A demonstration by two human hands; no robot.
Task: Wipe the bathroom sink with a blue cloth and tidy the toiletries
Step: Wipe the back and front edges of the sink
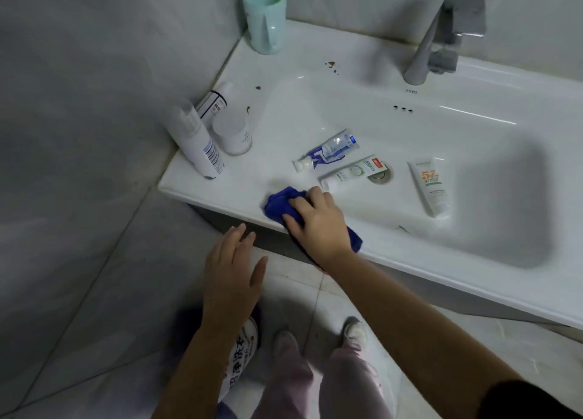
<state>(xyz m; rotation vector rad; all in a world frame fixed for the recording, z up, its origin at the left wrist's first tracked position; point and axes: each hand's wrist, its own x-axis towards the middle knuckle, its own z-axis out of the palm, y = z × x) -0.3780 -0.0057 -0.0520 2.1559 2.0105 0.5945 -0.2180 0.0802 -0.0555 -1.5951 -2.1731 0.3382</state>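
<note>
Your right hand [315, 220] is pressing down on the bunched blue cloth [280, 202], fingers curled over it, on the front rim of the sink [220, 194], to the front-left of the drain [383, 175]. Your left hand [232, 273] holds nothing; it hangs with fingers spread and relaxed, farther from the drain than the right, out past the rim and lower. The basin cannot be wiped freely while three tubes lie in it. The green-and-white tube [350, 171] lies across the drain itself, long axis running from the drain toward the cloth, cap end nearest your right hand. The blue toothpaste tube [328, 152] lies just behind it, left of the drain, on nearly the same slant. The sunscreen tube [430, 185] sits to the right of the drain, cap toward the front rim. Your right hand is the nearer to all three but is busy with the cloth, so the free left would likely have to reach in across the rim toward the drain. Brown spots [331, 65] wait well behind the drain, on the back ledge.
</note>
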